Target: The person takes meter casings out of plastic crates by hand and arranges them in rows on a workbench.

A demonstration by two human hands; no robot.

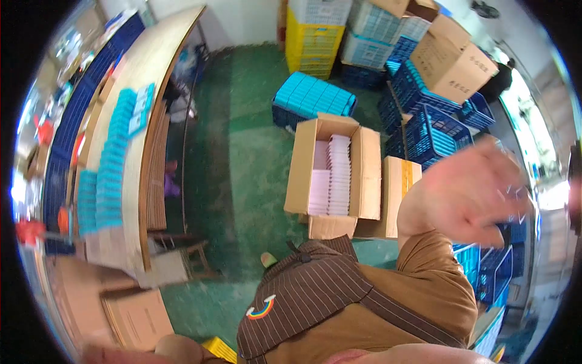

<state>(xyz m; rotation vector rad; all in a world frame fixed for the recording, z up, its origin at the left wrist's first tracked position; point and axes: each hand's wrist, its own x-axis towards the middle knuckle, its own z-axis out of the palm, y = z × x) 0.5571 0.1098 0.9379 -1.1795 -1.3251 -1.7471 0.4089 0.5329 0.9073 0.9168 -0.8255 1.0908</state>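
My right hand (476,191) is raised at the right, blurred, its thumb apart from the other fingers and nothing clearly visible in it. Behind it are blue crates (433,136) and a closed carton (394,194). At the bottom left edge my left hand (115,354) is partly cut off and smeared, so its fingers cannot be made out. It is nearest to flat brown cardboard (140,318). An open carton (367,173) on the green floor holds a row of pale pink packets (339,176).
A long table (163,48) at the left bears rows of turquoise packs (111,170). A blue crate topped with turquoise packs (315,94) stands beyond the open carton. Stacked yellow crates (312,45), white crates (371,39) and a large carton (454,64) are at the back.
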